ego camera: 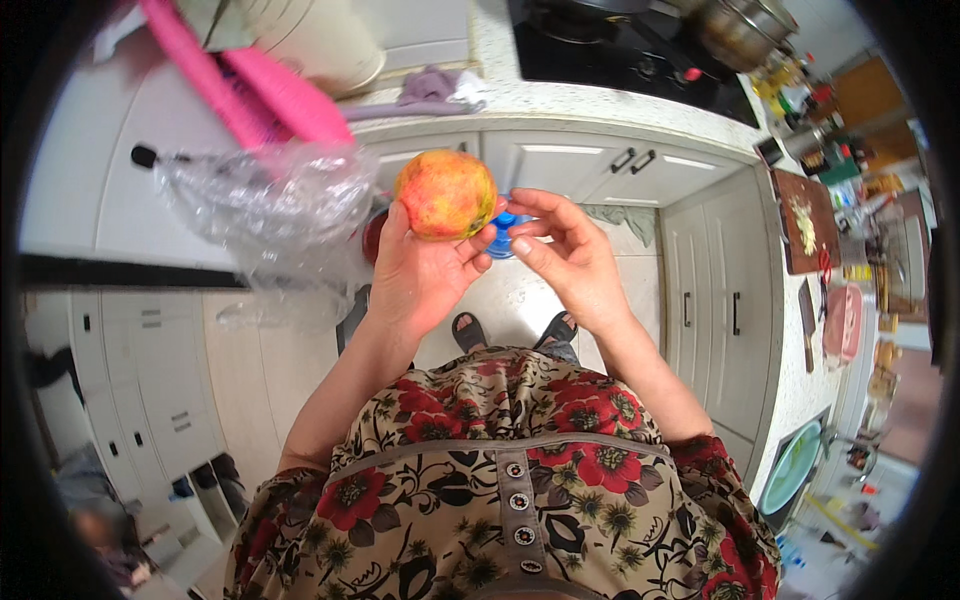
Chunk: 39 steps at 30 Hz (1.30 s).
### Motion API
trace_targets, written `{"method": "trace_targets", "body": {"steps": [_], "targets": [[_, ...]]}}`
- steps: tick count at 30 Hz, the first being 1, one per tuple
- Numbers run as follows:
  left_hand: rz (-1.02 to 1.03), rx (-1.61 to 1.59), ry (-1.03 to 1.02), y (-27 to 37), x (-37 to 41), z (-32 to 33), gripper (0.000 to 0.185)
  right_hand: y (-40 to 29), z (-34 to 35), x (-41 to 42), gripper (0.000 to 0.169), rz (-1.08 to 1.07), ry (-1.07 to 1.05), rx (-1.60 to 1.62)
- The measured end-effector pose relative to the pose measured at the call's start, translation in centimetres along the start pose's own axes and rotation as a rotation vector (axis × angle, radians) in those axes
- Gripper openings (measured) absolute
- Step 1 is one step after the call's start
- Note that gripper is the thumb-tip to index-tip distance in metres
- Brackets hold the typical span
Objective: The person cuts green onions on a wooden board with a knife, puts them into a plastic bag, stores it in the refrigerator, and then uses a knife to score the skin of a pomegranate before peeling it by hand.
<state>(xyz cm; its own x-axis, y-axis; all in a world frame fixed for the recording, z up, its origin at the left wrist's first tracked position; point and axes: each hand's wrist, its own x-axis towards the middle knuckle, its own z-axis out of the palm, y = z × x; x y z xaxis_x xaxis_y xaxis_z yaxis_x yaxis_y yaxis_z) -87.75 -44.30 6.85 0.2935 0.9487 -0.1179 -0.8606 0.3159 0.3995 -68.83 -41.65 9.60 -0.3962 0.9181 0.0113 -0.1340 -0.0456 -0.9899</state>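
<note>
A large round fruit (446, 195), mottled red and yellow, rests in my left hand (424, 277). My thumb is along its left side and my fingers curl under its lower right. A dark greenish-brown patch marks the skin at the lower right. My right hand (570, 255) is just right of the fruit, fingers bent and apart, holding nothing. One fingertip is close to the fruit's edge; whether it touches I cannot tell. Left of my left hand hangs a clear plastic bag (277, 210), and behind my hands a blue-capped container (504, 232) stands low down, partly hidden.
Ahead runs a speckled counter (600, 101) with a black cooktop (585, 67) and a steel pot (742, 34). On the right are a cutting board (817, 202) with chopped pieces, a knife (808, 322), a pink basket (844, 322) and a teal basin (791, 465). Pink inflated-looking tubes (292, 97) lie upper left.
</note>
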Motion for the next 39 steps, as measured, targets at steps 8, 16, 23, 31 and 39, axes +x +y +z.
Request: {"method": "trace_targets", "body": {"steps": [8, 16, 23, 31, 39], "targets": [[0.174, 0.612, 0.025, -6.8, 5.1, 6.8, 0.07, -2.1, -7.5, -3.1, 0.062, -0.171, 0.144, -0.126], [0.216, 0.969, -0.288, -15.1, 10.8, 13.2, 0.092, -3.7, -17.7, -8.0, 0.073, -0.202, 0.257, -0.018], [0.199, 1.201, -0.471, -22.4, 15.3, 17.0, 0.089, -4.0, -25.2, -12.9, 0.079, -0.256, 0.474, -0.103], [-0.08, 1.14, -0.532, -30.8, 19.3, 20.6, 0.092, -2.8, -30.6, -16.8, 0.078, -0.28, 0.89, -0.487], [-0.196, 1.129, -0.586, -36.7, 25.5, 21.0, 0.085, -2.6, -36.0, -17.1, 0.076, -0.131, 1.041, -0.694]]}}
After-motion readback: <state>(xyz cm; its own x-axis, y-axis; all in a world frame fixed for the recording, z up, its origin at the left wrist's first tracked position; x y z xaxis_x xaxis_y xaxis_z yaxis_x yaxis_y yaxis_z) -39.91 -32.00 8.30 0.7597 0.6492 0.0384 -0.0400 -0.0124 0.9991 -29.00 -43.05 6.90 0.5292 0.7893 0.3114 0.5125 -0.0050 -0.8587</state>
